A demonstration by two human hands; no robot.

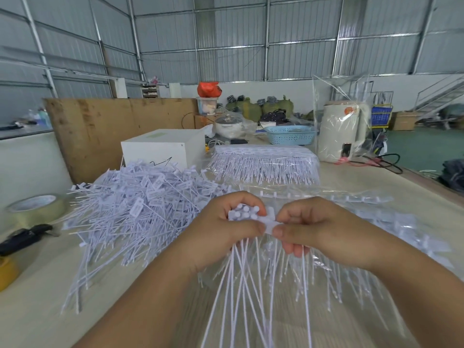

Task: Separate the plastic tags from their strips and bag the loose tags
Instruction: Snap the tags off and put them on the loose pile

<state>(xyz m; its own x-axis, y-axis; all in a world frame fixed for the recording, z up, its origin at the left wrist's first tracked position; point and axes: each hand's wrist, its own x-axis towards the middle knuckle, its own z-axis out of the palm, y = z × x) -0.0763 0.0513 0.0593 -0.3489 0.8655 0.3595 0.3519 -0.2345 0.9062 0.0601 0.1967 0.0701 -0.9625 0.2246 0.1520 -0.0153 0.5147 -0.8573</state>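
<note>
Head view, left hand (226, 227): fingers curled round a bunch of white plastic tags (247, 214), their round ends showing above the thumb, their long thin tails hanging down toward the camera.
Head view, right hand (308, 227): thumb and forefinger pinch a flat white tag head (270, 225) right beside the left hand's bunch; the other fingers are curled underneath.
Hands together: touching or nearly touching at the fingertips, held above the table (414, 192).
Loose tags: a big heap (140, 199) lies on the table to the left of the hands, tails pointing every way.
Strips: clear-wrapped rows of tags (266, 164) sit farther back, past the hands; more strips in clear plastic (376, 222) spread under and right of the right hand.
Left edge: a roll of clear tape (35, 209), a dark tool (22, 238) just below it, a yellow object (7, 272) at the frame edge.
Behind: a white box (160, 149), a blue basket (290, 138), a white appliance in plastic wrap (339, 131).
</note>
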